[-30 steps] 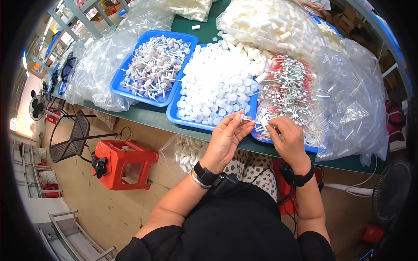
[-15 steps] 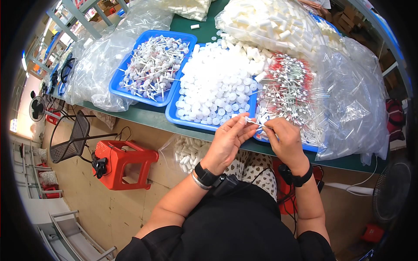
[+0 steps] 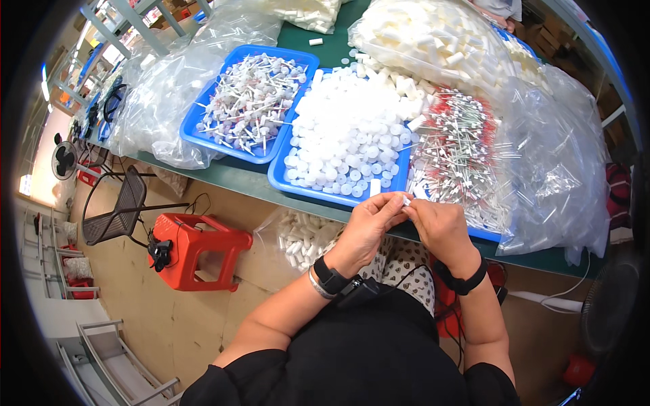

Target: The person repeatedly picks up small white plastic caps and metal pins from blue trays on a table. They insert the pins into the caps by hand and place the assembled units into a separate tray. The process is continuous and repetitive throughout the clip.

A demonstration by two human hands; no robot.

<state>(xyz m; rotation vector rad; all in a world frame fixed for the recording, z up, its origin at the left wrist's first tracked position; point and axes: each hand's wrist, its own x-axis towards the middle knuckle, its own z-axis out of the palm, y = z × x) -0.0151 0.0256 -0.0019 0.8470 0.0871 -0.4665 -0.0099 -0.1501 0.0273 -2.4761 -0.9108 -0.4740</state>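
Though partly hidden, white piece (image 3: 406, 201) between left hand (image 3: 370, 227) and right hand (image 3: 441, 229), both pinched on it.

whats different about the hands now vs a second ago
The left hand and right hand have drawn together; their fingertips now meet around a small white piece. The thin white stick that bridged them is no longer visible. The view itself shifted, so everything on the table sits slightly further right in the picture. The blue trays and red stool otherwise look unchanged.
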